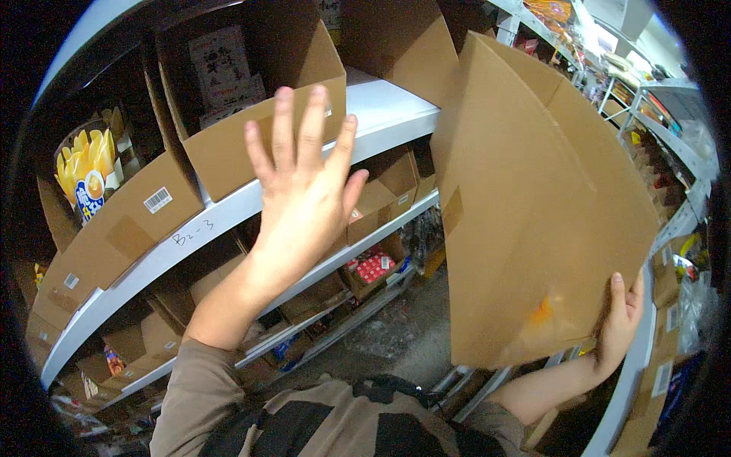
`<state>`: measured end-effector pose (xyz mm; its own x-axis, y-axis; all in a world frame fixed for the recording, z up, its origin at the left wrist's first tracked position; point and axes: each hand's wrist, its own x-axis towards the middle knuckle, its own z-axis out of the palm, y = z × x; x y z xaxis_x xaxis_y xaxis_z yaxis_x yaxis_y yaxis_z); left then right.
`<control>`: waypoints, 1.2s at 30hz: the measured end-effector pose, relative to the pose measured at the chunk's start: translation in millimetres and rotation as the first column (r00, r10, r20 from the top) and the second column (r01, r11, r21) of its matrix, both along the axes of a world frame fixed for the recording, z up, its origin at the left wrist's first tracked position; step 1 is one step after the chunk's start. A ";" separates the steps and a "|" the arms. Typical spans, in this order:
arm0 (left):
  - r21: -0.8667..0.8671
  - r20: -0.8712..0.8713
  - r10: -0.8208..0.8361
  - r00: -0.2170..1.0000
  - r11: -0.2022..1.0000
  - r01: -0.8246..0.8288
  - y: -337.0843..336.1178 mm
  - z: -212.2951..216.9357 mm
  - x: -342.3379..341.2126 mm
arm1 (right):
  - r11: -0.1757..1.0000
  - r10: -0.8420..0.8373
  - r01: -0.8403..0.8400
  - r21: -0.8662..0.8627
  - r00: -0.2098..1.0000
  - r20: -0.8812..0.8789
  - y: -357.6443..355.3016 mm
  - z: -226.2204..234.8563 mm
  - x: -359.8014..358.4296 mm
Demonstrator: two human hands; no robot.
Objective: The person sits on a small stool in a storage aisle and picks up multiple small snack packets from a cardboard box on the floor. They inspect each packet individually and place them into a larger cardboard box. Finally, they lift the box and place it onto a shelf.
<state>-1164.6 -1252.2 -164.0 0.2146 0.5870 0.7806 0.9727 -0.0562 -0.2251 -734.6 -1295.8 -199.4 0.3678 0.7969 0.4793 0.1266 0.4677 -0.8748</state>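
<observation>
My left hand (303,183) is raised with fingers spread, palm toward an open brown cardboard box (236,145) on a white shelf (228,209); it holds nothing, and I cannot tell whether it touches the box. My right hand (620,320) grips the lower right corner of a large flat brown cardboard box (525,198), held up and tilted in front of the shelving on the right.
White metal shelves run on both sides, holding several open cardboard boxes. A bag of yellow snacks (87,171) sits in a box at upper left. Red packets (373,268) lie in a box on a lower shelf. A narrow grey floor aisle (396,343) runs between the racks.
</observation>
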 end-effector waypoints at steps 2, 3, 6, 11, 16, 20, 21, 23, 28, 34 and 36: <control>0.011 -0.050 0.069 0.996 0.998 -0.068 2.2 0.0 -0.2 | 0.999 0.039 -0.038 0.026 0.999 -0.025 8.9 0.4 14.3; 0.019 -0.061 0.082 0.995 0.997 -0.081 5.3 1.2 -3.2 | 0.997 0.059 -0.058 0.042 0.998 -0.029 13.8 3.3 25.0; 0.034 -0.080 0.138 0.987 0.990 -0.135 10.4 4.1 -7.5 | 0.988 0.145 -0.142 0.064 0.988 -0.043 27.7 11.8 34.1; 0.039 -0.091 0.195 0.977 0.981 -0.192 10.3 7.4 -14.3 | 0.975 0.208 -0.213 0.066 0.975 0.075 54.4 31.1 44.4; 0.026 -0.079 0.225 0.971 0.974 -0.224 12.4 6.0 -17.4 | 0.996 -0.027 0.058 0.068 0.920 -0.390 48.4 56.3 -5.2; 0.022 -0.056 0.205 0.977 0.979 -0.205 12.9 6.5 -21.0 | 0.977 0.136 -0.144 0.156 0.989 0.056 68.1 83.6 -11.5; 0.022 -0.051 0.195 0.979 0.981 -0.194 13.0 6.7 -21.9 | 0.976 0.145 -0.153 0.155 0.987 0.064 73.5 86.8 -16.5; 0.027 -0.042 0.176 0.983 0.984 -0.175 14.2 7.0 -21.4 | 0.972 0.166 -0.175 0.156 0.984 0.070 83.3 89.9 -27.3; 0.025 -0.047 0.168 0.985 0.986 -0.167 13.1 6.2 -25.3 | 0.966 0.203 -0.215 0.144 0.975 0.091 101.5 92.3 -45.3; 0.022 -0.084 0.219 0.972 0.976 -0.218 7.0 12.2 -23.6 | 0.955 0.248 -0.258 0.149 0.965 0.082 116.1 92.5 -43.2; 0.010 -0.095 0.246 0.965 0.969 -0.246 2.4 11.9 -26.8 | 0.950 0.264 -0.275 0.148 0.961 0.087 122.3 92.5 -42.1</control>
